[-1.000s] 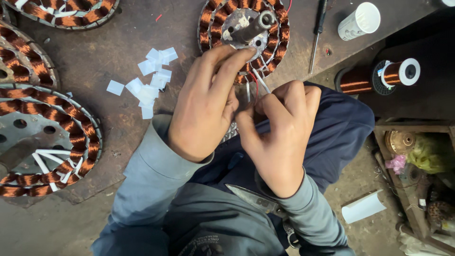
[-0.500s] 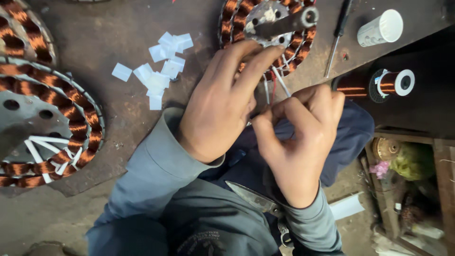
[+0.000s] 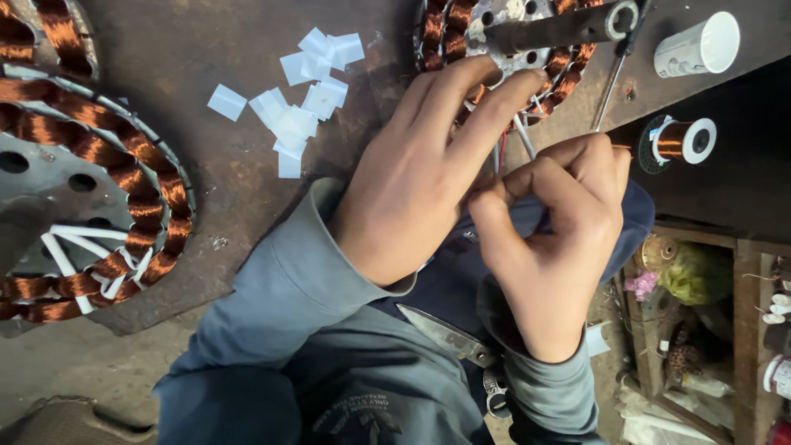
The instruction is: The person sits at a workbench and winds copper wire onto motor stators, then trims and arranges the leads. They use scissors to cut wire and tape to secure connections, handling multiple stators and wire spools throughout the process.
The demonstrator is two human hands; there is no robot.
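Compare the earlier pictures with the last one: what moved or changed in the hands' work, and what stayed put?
Both hands stay together at the white leads of the near stator. The left hand spreads further over its rim; the right hand keeps pinching the leads. Nothing taken up or dropped. The paper slips, spool, white cup and left stator lie unmoved.

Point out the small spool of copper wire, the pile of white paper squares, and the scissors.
small spool of copper wire [image 3: 677, 140], head view, on its copper winding.
pile of white paper squares [image 3: 294, 125], head view, middle square.
scissors [image 3: 449, 336], head view, metal blade on the lap.
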